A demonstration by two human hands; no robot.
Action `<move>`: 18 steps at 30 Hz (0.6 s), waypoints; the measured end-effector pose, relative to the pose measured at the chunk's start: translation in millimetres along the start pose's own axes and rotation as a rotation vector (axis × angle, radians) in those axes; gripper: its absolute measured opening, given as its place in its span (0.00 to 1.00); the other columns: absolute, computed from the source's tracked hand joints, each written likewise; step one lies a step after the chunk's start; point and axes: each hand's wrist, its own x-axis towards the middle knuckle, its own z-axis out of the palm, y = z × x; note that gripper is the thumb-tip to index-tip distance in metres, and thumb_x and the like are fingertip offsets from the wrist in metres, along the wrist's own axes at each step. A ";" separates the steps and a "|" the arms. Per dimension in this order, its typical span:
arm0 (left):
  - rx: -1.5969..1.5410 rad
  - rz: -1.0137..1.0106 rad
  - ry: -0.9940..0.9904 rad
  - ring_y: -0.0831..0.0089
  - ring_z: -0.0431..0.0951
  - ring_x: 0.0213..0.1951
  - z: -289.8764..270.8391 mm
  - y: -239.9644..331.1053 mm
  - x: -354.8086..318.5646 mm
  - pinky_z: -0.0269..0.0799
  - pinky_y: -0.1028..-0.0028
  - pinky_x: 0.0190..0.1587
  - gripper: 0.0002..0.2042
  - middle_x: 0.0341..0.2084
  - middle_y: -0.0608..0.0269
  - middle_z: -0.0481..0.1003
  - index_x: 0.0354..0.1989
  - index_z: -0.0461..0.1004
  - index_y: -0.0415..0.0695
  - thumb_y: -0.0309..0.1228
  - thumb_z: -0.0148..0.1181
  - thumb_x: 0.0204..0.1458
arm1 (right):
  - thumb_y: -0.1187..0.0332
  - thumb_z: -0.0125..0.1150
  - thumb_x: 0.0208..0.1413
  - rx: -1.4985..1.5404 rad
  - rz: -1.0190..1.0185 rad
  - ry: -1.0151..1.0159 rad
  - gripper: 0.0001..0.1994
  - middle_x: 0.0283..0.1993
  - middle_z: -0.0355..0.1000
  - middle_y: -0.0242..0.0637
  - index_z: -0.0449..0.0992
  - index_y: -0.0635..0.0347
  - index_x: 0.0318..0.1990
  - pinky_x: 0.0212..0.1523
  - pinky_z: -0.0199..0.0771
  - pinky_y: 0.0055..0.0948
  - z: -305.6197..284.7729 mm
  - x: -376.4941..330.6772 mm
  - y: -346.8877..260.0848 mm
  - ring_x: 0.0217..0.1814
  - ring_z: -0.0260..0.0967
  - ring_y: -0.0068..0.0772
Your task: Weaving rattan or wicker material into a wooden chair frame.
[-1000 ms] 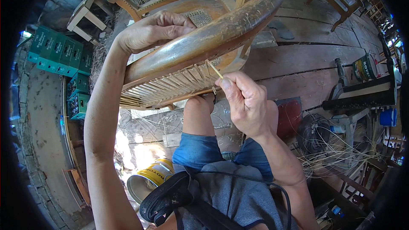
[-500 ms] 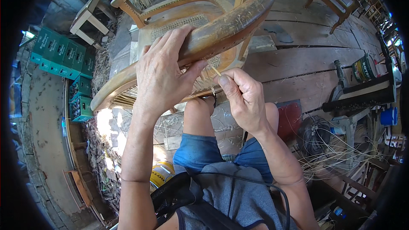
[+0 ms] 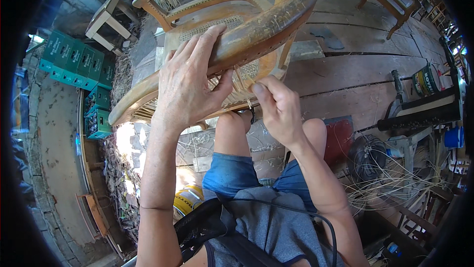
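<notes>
A wooden chair (image 3: 266, 31) with a worn curved rail leans in front of me. Small holes run along the rail's underside, with light cane strands strung below it. My left hand (image 3: 185, 86) lies over the rail, its fingers on the upper side and its thumb bent underneath beside the strands. Just right of that thumb, my right hand (image 3: 280, 111) pinches a thin cane strand (image 3: 239, 78) between thumb and curled forefinger. The strand runs up to the rail's underside; its end is hidden by my fingers. Behind the rail shows the woven cane seat (image 3: 210, 28).
Green crates (image 3: 76, 59) are stacked at the left beside a small wooden stool (image 3: 106, 22). A yellow bucket (image 3: 188, 200) stands by my left thigh. Coiled dark strands (image 3: 368, 156) and loose cane (image 3: 395, 183) lie at the right. Another chair (image 3: 390, 2) stands farther back.
My right hand has turned inward and moved slightly left, with its fingers more curled. Less of the strand shows between it and the rail. My left hand keeps its place on the rail.
</notes>
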 end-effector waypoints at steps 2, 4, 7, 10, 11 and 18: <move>0.067 0.102 0.227 0.52 0.74 0.45 12.7 -0.2 -8.2 0.65 0.59 0.51 0.31 0.43 0.52 0.73 0.57 0.65 0.39 0.29 0.67 0.40 | 0.68 0.52 0.63 0.034 0.041 0.024 0.09 0.23 0.68 0.41 0.72 0.66 0.36 0.28 0.65 0.27 10.2 3.2 16.4 0.24 0.64 0.24; 0.016 0.193 0.624 0.54 0.74 0.40 25.6 8.0 -33.3 0.66 0.60 0.47 0.28 0.38 0.56 0.74 0.53 0.67 0.37 0.26 0.68 0.40 | 0.67 0.51 0.63 0.122 0.105 -0.015 0.10 0.24 0.68 0.39 0.72 0.66 0.36 0.29 0.65 0.25 15.7 -0.6 32.1 0.26 0.63 0.22; -0.554 -0.243 0.388 0.69 0.75 0.34 72.8 28.9 -76.7 0.70 0.73 0.34 0.16 0.33 0.56 0.74 0.41 0.71 0.35 0.25 0.68 0.45 | 0.66 0.50 0.64 0.247 0.285 -0.076 0.11 0.27 0.69 0.33 0.72 0.65 0.36 0.30 0.64 0.23 9.8 -18.6 34.7 0.29 0.62 0.18; -1.069 -0.573 0.240 0.82 0.70 0.27 106.2 36.9 -73.4 0.67 0.81 0.29 0.09 0.27 0.65 0.73 0.41 0.71 0.36 0.30 0.58 0.58 | 0.65 0.49 0.65 0.355 0.486 -0.094 0.11 0.28 0.68 0.28 0.72 0.64 0.36 0.29 0.63 0.21 8.3 -55.9 40.8 0.29 0.61 0.17; -1.252 -0.621 0.208 0.83 0.69 0.25 115.3 36.0 -76.0 0.66 0.82 0.27 0.09 0.24 0.66 0.72 0.39 0.72 0.37 0.32 0.57 0.59 | 0.65 0.48 0.66 0.418 0.570 -0.091 0.11 0.29 0.67 0.27 0.72 0.63 0.36 0.29 0.62 0.21 9.8 -66.7 42.6 0.29 0.60 0.16; -1.528 -0.831 0.261 0.88 0.58 0.15 155.2 48.1 -96.9 0.54 0.84 0.17 0.18 0.14 0.75 0.62 0.23 0.65 0.44 0.41 0.49 0.63 | 0.60 0.48 0.64 0.806 0.780 -0.297 0.13 0.26 0.65 0.26 0.73 0.59 0.36 0.25 0.60 0.15 -7.6 -98.8 87.1 0.27 0.59 0.12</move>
